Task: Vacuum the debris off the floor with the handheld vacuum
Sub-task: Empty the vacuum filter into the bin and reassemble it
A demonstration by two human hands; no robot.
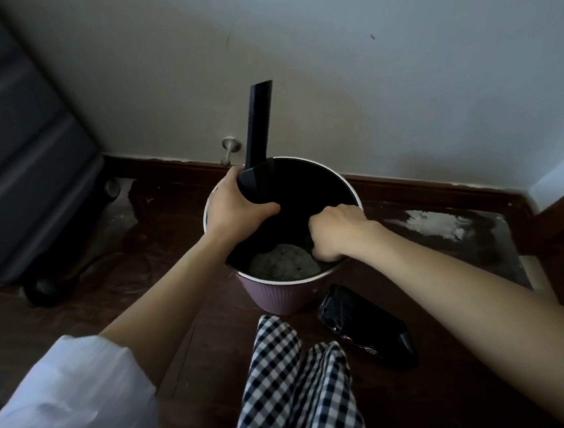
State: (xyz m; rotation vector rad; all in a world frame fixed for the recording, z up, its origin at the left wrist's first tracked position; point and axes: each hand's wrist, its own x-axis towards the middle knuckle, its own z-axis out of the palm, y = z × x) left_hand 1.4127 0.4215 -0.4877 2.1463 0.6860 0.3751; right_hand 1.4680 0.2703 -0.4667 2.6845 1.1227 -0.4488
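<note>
Vacuum nozzle section (259, 127), a long flat black crevice piece with a wider collar at its base, stands nearly upright over the far-left rim of a pink ribbed bin (280, 292) on the dark wooden floor (88, 319). The left hand (235, 207) grips the collar, fingers curled round it, above the bin's mouth. The right hand (333, 233) reaches down inside the bin at its near-right edge, fingers curled in a fist round something dark; what it holds cannot be made out. The bin has a white rim and a black lining, and at its bottom lies a grey clump of dust and lint (283, 265) flecked with darker bits. Just beside the bin, on the floor to its right, lies a black vacuum body (365, 329), apart from the nozzle. A checked garment (296, 390) covers the person's legs in front of the bin. A grey suitcase (12, 145) on wheels stands at the left against the wall (363, 70), and a metal doorstop (230, 150) sticks out above the skirting behind the bin.
</note>
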